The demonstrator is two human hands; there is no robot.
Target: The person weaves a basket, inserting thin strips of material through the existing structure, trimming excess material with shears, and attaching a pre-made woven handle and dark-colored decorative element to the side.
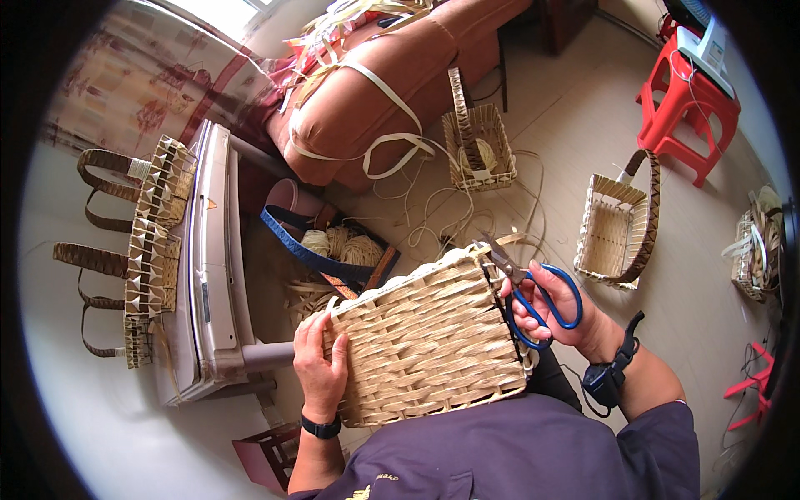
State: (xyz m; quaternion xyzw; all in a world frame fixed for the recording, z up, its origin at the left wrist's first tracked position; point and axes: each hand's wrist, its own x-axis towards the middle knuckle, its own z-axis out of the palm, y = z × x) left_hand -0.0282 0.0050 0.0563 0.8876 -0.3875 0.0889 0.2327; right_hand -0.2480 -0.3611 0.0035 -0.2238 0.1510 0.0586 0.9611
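Note:
A woven straw basket [429,342] lies tilted across my lap, its flat woven side facing up. My left hand [321,362] grips its left edge, thumb on the weave and fingers over the rim. In my right hand [554,312] is a pair of scissors [565,302] with blue handles, held at the basket's far right corner. The dark blades point away toward the upper left, by a loose strip at the rim. Whether the blades touch that strip I cannot tell.
Finished baskets [154,242] line a table [218,250] at left. A blue-handled basket [321,242] holds balls of cord. Two handled baskets [481,150] [612,225] stand on the floor amid loose cord. Beyond are a brown sofa [375,92] with strips and a red stool [687,104].

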